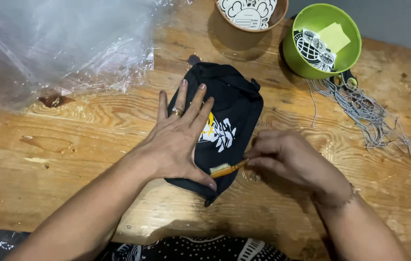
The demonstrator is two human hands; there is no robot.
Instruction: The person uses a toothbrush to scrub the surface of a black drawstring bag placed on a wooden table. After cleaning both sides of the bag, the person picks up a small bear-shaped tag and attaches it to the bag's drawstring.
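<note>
Black pouch point(232, 108) lies under left hand point(179, 140); right hand point(287, 157) brushes it.

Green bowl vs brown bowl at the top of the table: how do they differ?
The green bowl is fully in frame; the brown bowl is cut off by the top edge. The green bowl holds round black-and-white stickers and yellow paper; the brown bowl shows one large black-and-white printed piece. Both stand upright on the wooden table.

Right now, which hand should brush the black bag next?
Probably the right hand: it holds the small brush against the black bag. The left hand lies flat, pinning the bag.
</note>
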